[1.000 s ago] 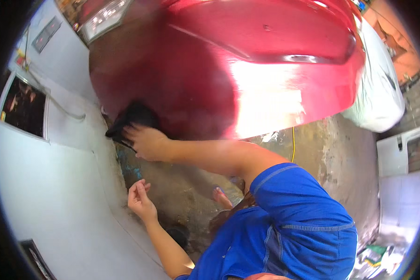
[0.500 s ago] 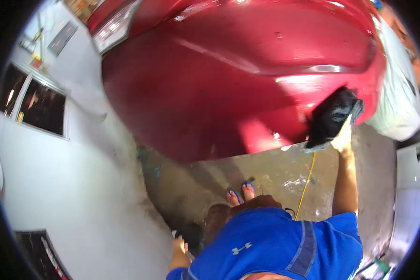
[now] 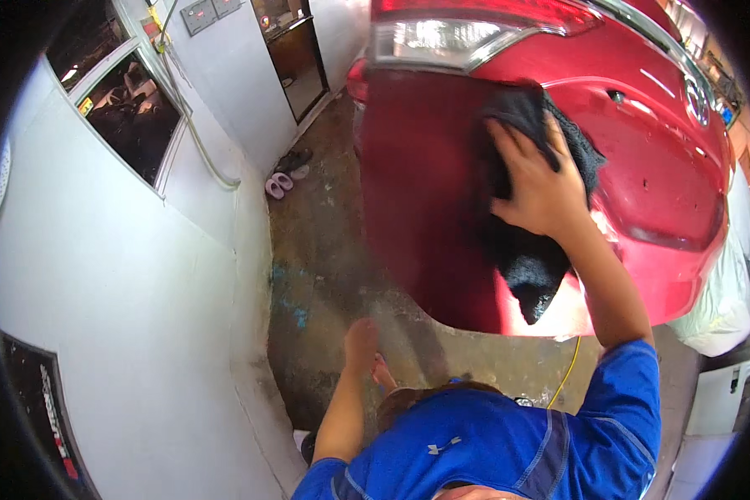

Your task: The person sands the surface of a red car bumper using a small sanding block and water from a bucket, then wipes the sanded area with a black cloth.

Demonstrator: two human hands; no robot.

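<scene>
1. Right hand (image 3: 537, 187) up high, fingers spread flat, pressing a black cloth (image 3: 529, 250) against the red car (image 3: 658, 167).
2. Black cloth caught between palm and shiny red paint, one fuzzy end hanging down below the wrist, another bit sticking out above the fingers.
3. Tail light (image 3: 442, 42) just up and to the left of that hand.
4. Left hand (image 3: 362, 337) down low, hanging over the wet, dirty floor (image 3: 325, 250), holding nothing; fingers loosely curled, blurry, so hard to tell more.
5. Well apart from the right hand, far below and to its left.
6. Yellow hose (image 3: 571, 367) on the ground, below the right arm.
7. Pink slippers (image 3: 279, 183) far off, up and left of the left hand, beside the white wall (image 3: 125, 292).
8. Blue shirt sleeve (image 3: 629, 400) covering the right upper arm.
</scene>
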